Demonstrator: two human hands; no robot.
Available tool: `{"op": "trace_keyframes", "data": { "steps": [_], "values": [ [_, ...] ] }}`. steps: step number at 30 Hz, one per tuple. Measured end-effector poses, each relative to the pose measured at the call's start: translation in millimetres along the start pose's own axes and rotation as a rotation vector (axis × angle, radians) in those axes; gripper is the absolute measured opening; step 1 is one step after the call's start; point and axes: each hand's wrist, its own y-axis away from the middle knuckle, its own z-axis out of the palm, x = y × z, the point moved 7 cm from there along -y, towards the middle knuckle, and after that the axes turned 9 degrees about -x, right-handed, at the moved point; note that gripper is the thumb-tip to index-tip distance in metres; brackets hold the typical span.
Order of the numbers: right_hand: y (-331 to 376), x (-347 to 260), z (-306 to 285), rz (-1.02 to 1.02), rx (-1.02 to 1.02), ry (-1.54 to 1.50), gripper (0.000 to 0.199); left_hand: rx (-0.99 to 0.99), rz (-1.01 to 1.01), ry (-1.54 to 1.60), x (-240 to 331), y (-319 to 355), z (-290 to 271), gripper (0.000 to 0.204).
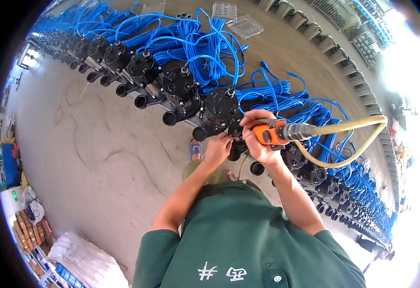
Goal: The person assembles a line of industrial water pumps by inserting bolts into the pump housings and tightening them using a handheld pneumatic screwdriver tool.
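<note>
My right hand (258,149) is wrapped round an orange air-powered driver (266,135), its tip pointing left at the black pumps. A yellow air hose (358,126) loops from the driver's metal coupling out to the right. My left hand (217,151) is closed, fingertips pinched together against a black pump largely covered by my hands. Whatever those fingers hold is hidden. Just beyond my left hand stands a black submersible pump (221,104), with a round top, a side outlet and a blue cable (237,57) rising from it.
A long row of similar black pumps (179,86) runs from far left to lower right. Coiled blue cables (188,43) lie behind it. Clear plastic trays (245,27) rest on the floor beyond. Metal cylinders (339,56) line the far right; white sacking (83,259) sits lower left.
</note>
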Motion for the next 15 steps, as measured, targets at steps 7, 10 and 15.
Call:
{"op": "trace_keyframes", "data": {
  "steps": [7, 10, 15],
  "values": [
    [-1, -85, -19, -0.160, 0.018, 0.046, 0.031, 0.105, -0.046, 0.005, 28, -2, -43, 0.011],
    [3, -96, -39, -0.201, 0.082, 0.055, 0.030, 0.207, -0.026, 0.169, 97, -32, -127, 0.013],
    [10, -48, -60, -0.047, 0.253, 0.159, 0.027, -0.015, 0.352, -0.064, 212, -170, -198, 0.007]
  ]
}}
